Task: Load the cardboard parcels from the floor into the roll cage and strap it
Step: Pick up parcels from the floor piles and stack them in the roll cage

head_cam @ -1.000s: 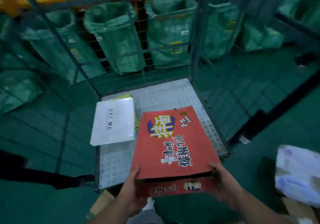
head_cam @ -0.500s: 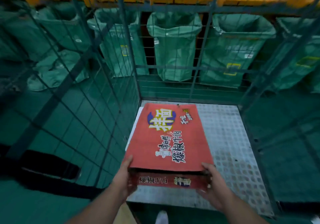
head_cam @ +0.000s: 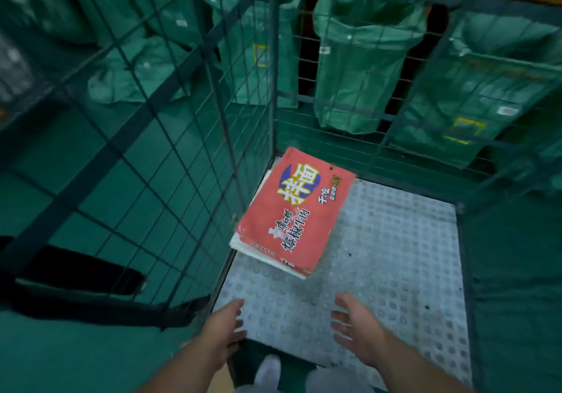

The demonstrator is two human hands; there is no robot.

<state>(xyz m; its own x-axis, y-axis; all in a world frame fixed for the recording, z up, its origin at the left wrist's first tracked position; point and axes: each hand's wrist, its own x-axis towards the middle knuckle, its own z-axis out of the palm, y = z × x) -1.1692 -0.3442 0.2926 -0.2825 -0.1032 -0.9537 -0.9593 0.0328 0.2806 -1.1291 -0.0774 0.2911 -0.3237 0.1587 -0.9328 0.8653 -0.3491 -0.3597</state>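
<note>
A flat red cardboard parcel (head_cam: 296, 210) with printed characters lies in the far left corner of the roll cage, on top of a white parcel (head_cam: 243, 245) whose edge shows beneath it. The cage has a grey studded metal floor (head_cam: 389, 255) and green wire mesh walls (head_cam: 170, 161). My left hand (head_cam: 223, 328) and my right hand (head_cam: 357, 328) hover empty over the cage's front edge, fingers spread, apart from the red parcel.
Green sacks (head_cam: 362, 67) hang in a row behind the cage's back mesh. The green floor (head_cam: 60, 356) surrounds the cage, with a black strip (head_cam: 76, 271) on the left. My shoes (head_cam: 269, 368) show at the bottom edge.
Both hands held the red parcel by its near edge before. Now they have let go and the parcel lies in the cage's far left corner on the white parcel.
</note>
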